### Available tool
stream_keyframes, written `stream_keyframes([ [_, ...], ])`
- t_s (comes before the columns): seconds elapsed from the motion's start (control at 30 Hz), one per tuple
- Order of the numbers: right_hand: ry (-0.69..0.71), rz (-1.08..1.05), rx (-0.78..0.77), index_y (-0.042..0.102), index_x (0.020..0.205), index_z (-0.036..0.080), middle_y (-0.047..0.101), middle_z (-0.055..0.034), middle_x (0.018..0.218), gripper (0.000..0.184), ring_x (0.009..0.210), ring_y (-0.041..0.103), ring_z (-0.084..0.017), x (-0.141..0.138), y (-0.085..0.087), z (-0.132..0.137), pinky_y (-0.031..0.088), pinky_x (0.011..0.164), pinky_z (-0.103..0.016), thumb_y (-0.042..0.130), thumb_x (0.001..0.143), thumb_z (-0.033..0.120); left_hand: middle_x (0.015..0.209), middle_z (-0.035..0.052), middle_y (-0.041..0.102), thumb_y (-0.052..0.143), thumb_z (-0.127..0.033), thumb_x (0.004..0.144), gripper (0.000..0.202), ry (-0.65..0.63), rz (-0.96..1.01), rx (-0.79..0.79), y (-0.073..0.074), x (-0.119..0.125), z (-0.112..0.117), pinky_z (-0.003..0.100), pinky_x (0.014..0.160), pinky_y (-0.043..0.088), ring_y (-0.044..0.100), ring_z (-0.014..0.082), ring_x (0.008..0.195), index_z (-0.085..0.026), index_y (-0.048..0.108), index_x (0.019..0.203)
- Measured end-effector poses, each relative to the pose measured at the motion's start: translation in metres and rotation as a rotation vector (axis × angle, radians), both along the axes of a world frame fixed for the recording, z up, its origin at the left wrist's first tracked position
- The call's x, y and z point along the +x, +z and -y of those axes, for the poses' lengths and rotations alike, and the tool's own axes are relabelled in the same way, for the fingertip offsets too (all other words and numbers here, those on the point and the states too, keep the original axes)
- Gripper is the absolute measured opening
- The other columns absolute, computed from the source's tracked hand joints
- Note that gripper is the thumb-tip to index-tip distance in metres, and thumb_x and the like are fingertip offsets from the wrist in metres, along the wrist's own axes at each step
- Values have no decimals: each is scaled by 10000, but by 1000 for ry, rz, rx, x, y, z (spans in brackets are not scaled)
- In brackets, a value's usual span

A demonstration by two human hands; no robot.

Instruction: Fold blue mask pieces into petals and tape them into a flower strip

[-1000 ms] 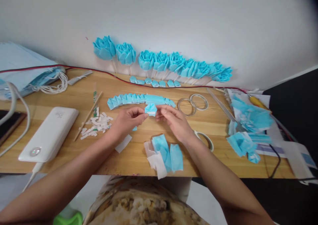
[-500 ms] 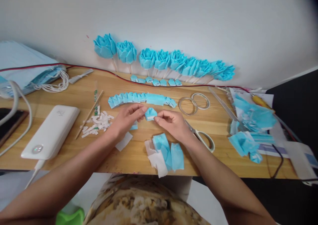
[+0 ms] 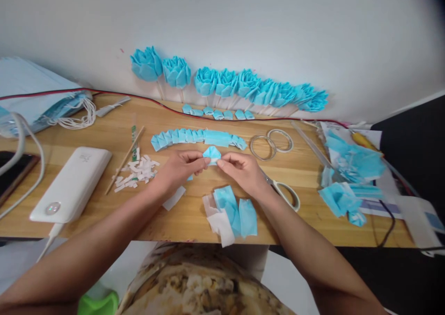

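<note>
While pinching a blue fold with left hand and right hand, holds it far from blue sheets in a bag.

The left hand now pinches the blue piece lower.

Pale grey wall — small reddish mark at left; wood-grain counter against it; black surface far right — soft light.

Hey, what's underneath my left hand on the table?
Peeking out from under your left hand are part of a white piece and a sliver of blue material. Whatever else lies beneath is covered, so I can't tell.
</note>
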State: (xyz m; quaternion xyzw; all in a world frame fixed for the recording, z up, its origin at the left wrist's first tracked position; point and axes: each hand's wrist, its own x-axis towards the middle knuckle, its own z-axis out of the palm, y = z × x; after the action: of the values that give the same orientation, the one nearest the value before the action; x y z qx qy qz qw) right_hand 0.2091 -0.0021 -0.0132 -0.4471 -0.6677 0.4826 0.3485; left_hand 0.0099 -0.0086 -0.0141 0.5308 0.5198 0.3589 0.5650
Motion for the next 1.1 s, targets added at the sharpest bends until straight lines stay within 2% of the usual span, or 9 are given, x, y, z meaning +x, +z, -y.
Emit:
stream_keyframes([
  [0.13,43,-74,17,735,890,212,714,-28,851,338,820,647,-170,9,3,-7,503,778,-302,584,924,512,550,-19,546,688,-425,723,319,52,7,-7,3,0,-2,240,559,372,448,102,539,-177,580,554],
  [0.2,-85,-164,57,731,926,212,711,-44,860,423,817,659,-176,18,9,-13,522,791,-319,522,940,579,535,-20,542,677,-403,726,306,59,0,-6,5,-1,-3,241,550,379,438,101,520,-180,575,544],
  [0.33,-453,-146,291,654,743,212,621,-12,692,431,648,591,-140,53,41,-16,496,654,-286,527,942,573,558,-10,574,666,-396,753,293,4,-60,24,8,-2,-2,245,574,409,477,113,546,-183,609,560],
  [0.43,-548,-3,495,617,690,218,566,17,625,386,593,542,-121,84,69,-6,454,603,-268,557,949,499,594,-2,600,667,-380,755,262,-21,-76,64,11,-1,1,256,602,438,514,132,586,-192,628,577],
  [0.5,-552,126,524,646,726,220,593,12,633,338,600,558,-127,100,78,4,460,607,-274,549,961,442,608,0,606,665,-360,755,244,-27,-85,84,13,-1,3,262,622,452,526,141,607,-197,629,578],
  [0.63,-426,442,423,726,964,220,733,-35,846,188,749,667,-186,123,65,16,515,678,-319,584,921,335,593,-3,586,668,-351,761,257,-13,-105,128,15,-1,5,265,626,447,506,144,607,-203,614,558],
  [0.77,-410,774,446,705,1186,220,765,-75,1082,327,969,703,-252,155,41,6,538,822,-383,534,911,266,587,-3,580,669,-348,746,251,7,-113,150,14,-1,5,264,616,440,498,150,610,-206,607,549],
  [0.9,-606,1061,436,723,1161,149,760,-130,1122,354,1030,692,-285,198,30,-19,503,889,-390,500,891,200,588,-1,577,678,-365,741,256,-13,-110,161,13,-1,4,259,614,438,500,153,621,-205,611,553],
  [1.1,-605,1336,233,743,1114,182,766,-133,1084,321,945,687,-282,217,17,-48,468,766,-356,513,899,241,601,-17,564,669,-432,764,287,-107,-143,130,7,-4,3,240,591,400,494,135,614,-196,624,607],
])
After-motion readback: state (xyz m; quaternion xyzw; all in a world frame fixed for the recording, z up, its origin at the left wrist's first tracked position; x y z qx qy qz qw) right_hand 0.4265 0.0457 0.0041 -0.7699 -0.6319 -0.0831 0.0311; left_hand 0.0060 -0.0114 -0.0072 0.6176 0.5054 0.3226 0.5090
